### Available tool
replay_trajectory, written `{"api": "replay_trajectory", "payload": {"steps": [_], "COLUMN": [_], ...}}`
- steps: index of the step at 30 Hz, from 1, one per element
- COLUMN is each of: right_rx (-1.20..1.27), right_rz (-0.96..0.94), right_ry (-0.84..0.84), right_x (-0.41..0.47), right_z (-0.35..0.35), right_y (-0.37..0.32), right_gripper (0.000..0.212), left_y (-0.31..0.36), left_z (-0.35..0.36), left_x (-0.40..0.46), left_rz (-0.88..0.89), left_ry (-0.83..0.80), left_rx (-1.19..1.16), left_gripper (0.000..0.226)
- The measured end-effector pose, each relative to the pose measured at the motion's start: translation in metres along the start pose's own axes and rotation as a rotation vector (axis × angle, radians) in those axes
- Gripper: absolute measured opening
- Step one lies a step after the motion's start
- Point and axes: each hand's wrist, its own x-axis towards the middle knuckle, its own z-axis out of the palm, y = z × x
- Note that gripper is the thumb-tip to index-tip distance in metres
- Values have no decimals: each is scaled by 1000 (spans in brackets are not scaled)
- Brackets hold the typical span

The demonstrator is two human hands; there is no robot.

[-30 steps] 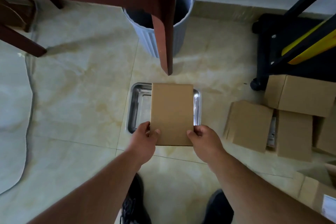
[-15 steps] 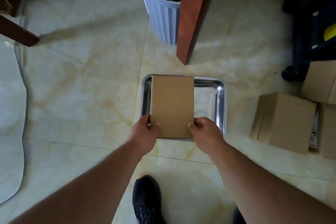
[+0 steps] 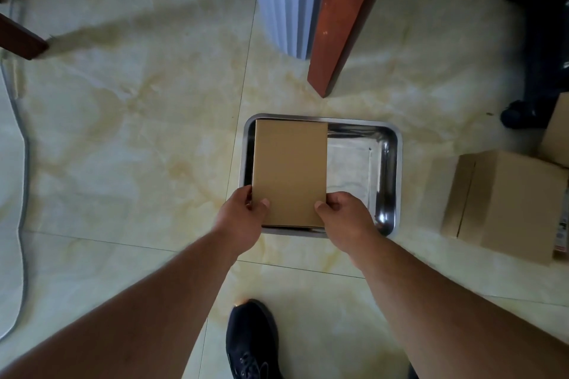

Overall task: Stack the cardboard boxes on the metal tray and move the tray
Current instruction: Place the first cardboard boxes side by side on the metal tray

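A shiny metal tray (image 3: 388, 163) lies on the tiled floor in front of me. A flat brown cardboard box (image 3: 290, 169) sits in the tray's left half, its long side pointing away from me. My left hand (image 3: 243, 218) grips the box's near left corner, thumb on top. My right hand (image 3: 345, 218) grips the near right corner the same way. The right half of the tray is bare metal.
More cardboard boxes (image 3: 505, 203) lie on the floor to the right. A wooden table leg (image 3: 341, 21) and a ribbed grey bin (image 3: 286, 0) stand just beyond the tray. A black wheeled base (image 3: 538, 40) is at far right. My black shoe (image 3: 251, 341) is below.
The box has gone down from above the tray into its left half, both hands still holding its near corners. The camera has tipped further down and closer.
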Motion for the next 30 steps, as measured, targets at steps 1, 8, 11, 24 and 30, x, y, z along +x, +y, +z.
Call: {"api": "replay_trajectory", "payload": {"steps": [1,8,11,24,30], "right_rx": [-3,-12,-15,-24,2], "right_rz": [-3,-10,-6,-25,-33], "right_ry": [1,-1,-1,-22,-36], "right_x": [1,7,10,8,-9], "right_z": [2,12,17,22,4], "right_y": [0,1,2,5,3], "right_gripper": [24,20,20,22,26], "left_y": [-2,-8,-10,-4,6], "left_z": [0,-3,-4,0,-2], "left_x": [1,9,12,10,-12], "left_rz": [2,3,-1,2,-17], "left_ry": [1,-1,-1,31,66], "left_rx": [0,20,19,51,118], "left_gripper": [40,42,44,39,53]}}
